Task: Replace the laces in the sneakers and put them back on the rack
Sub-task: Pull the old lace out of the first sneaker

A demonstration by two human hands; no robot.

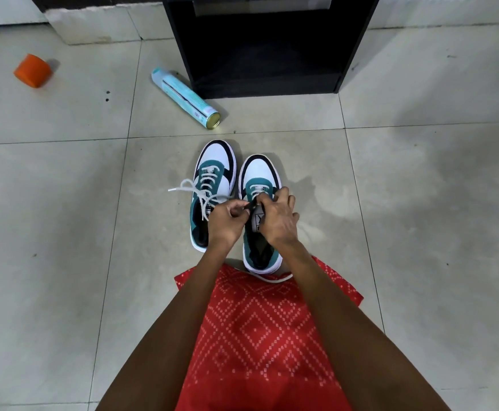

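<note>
Two white, teal and black sneakers stand side by side on the tiled floor, toes pointing away from me. The left sneaker [212, 173] carries a white lace [194, 191] tied loosely, its loops and ends trailing to the left. Over the tongue of the right sneaker [258, 173] my left hand [227, 221] pinches a dark lace end [250, 206]. My right hand [277, 216] curls its fingers at the eyelets and holds the same lace. A white lace [275, 280] lies on the floor behind the right heel.
A black shoe rack [263, 54] stands straight ahead against the wall. A teal spray can [183, 96] lies on its side left of the rack. An orange cap [33, 71] sits far left. My red patterned clothing [257, 336] fills the lower middle.
</note>
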